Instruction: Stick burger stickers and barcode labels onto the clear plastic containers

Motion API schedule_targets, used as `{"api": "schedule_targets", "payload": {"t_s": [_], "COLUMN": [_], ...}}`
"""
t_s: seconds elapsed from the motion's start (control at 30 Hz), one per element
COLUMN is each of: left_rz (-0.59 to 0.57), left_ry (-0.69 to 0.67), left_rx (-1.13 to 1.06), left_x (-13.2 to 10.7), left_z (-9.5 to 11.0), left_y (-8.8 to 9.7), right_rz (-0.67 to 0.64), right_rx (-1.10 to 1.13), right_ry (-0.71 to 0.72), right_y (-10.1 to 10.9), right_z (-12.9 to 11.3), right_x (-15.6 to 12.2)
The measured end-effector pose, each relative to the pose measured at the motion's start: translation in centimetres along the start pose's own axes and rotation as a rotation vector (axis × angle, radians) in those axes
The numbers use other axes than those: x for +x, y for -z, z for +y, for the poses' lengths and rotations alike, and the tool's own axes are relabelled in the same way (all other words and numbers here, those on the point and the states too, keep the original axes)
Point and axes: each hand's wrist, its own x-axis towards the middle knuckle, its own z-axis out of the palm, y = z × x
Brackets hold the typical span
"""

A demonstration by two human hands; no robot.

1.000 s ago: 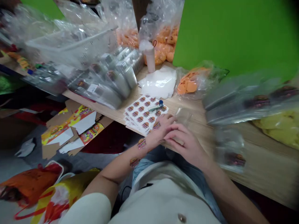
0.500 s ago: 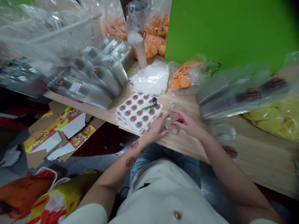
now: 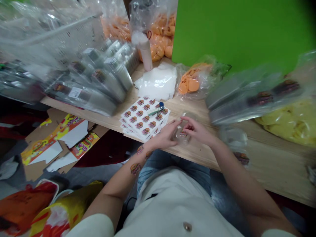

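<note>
A clear plastic container [image 3: 179, 140] lies on the wooden table in front of me. My left hand [image 3: 169, 133] is at its left side, fingers stretched out and thumb apart, the fingertips reaching its far edge. Over the container, my right hand [image 3: 197, 131] has its thumb and fingers pinched at a small burger sticker [image 3: 183, 133]; whether the sticker is fully down on the plastic I cannot tell. Several more burger stickers [image 3: 135, 169] cling to my left forearm. Left of the hands are sheets of burger stickers [image 3: 139, 120], a utility knife [image 3: 156, 110] lying on them.
Stacked clear boxes [image 3: 98, 89] stand at the left. White sheets [image 3: 156, 80], a pale bottle [image 3: 145, 54] and a bag of orange discs [image 3: 190, 84] are behind. Clear containers [image 3: 233, 138] and a bag of yellow pieces [image 3: 293, 125] lie right. Printed cartons [image 3: 59, 138] are below left.
My left fingers have stretched further right across the container's far side, close to the right hand. The right hand stays at the sticker. The view has shifted slightly.
</note>
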Motion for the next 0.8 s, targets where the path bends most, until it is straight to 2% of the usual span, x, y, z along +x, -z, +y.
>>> {"api": "schedule_targets", "payload": {"t_s": [0.23,0.43,0.57,0.7,0.8], "left_rz": [0.041,0.074,0.152,0.221,0.201], "left_ry": [-0.019,-0.003,0.062,0.097,0.092], "left_rx": [-0.109,-0.145,-0.082,-0.015,-0.021], "left_x": [-0.5,-0.4,-0.1,0.1,0.3], "left_z": [0.3,0.5,0.9,0.7,0.4], "left_y": [-0.3,-0.6,-1.1,-1.8,-1.9], "right_rz": [0.172,0.233,0.268,0.330,0.549], "right_rx": [-0.002,-0.108,-0.201,-0.443,-0.706], "right_ry": [-0.054,-0.066,-0.074,-0.037,-0.008], "right_y": [-0.9,-1.4,-2.2,-2.9,-2.7], "right_z": [0.2,0.1,-0.2,-1.1,-1.7], "right_x": [-0.5,-0.8,-1.0,-2.2,-3.7]}}
